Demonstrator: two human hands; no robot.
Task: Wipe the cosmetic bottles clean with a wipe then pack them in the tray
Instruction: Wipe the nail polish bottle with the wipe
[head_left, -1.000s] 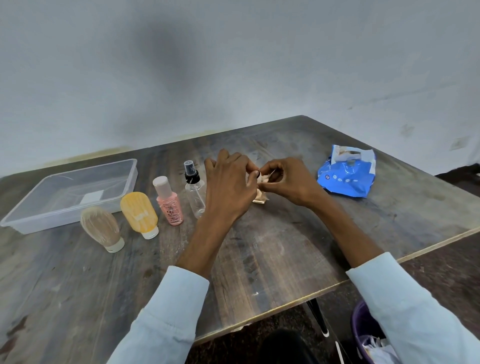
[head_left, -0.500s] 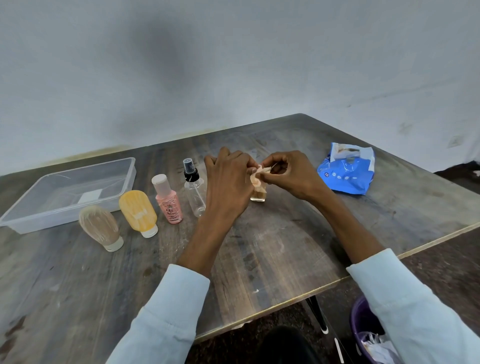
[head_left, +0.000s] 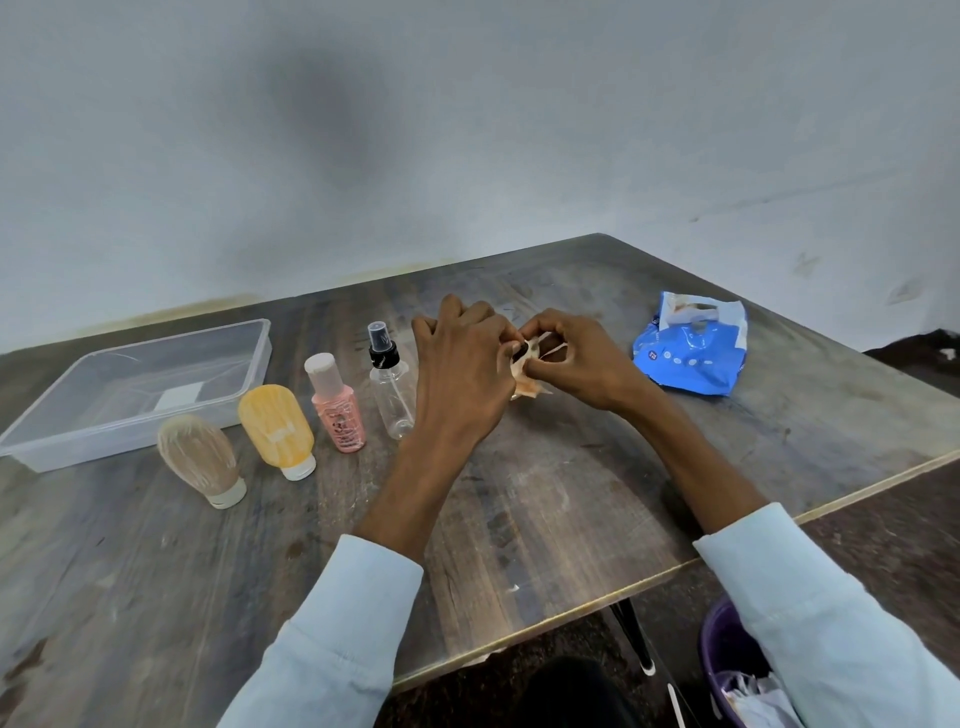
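Observation:
A small bottle (head_left: 525, 388) with an orange-tinted base and a dark top stands on the wooden table (head_left: 545, 509), mostly hidden between my hands. My left hand (head_left: 462, 364) grips it from the left. My right hand (head_left: 576, 358) pinches a thin whitish wipe (head_left: 543, 347) against the bottle's top. To the left stand a clear spray bottle (head_left: 390, 392), a pink bottle (head_left: 337, 413), a yellow squeeze bottle (head_left: 278, 428) and a beige squeeze bottle (head_left: 200, 460), the last two on their caps. A clear plastic tray (head_left: 254, 338) sits at the far left, holding no bottles.
A blue wipe pack (head_left: 691, 353) lies to the right of my hands, its flap open. The table's front edge runs diagonally below my forearms. A purple bin (head_left: 724, 654) with crumpled paper stands on the floor at the lower right.
Both hands stay over the small bottle. My right hand's fingers have shifted the wipe round the bottle's top, and the dark top now shows between the hands.

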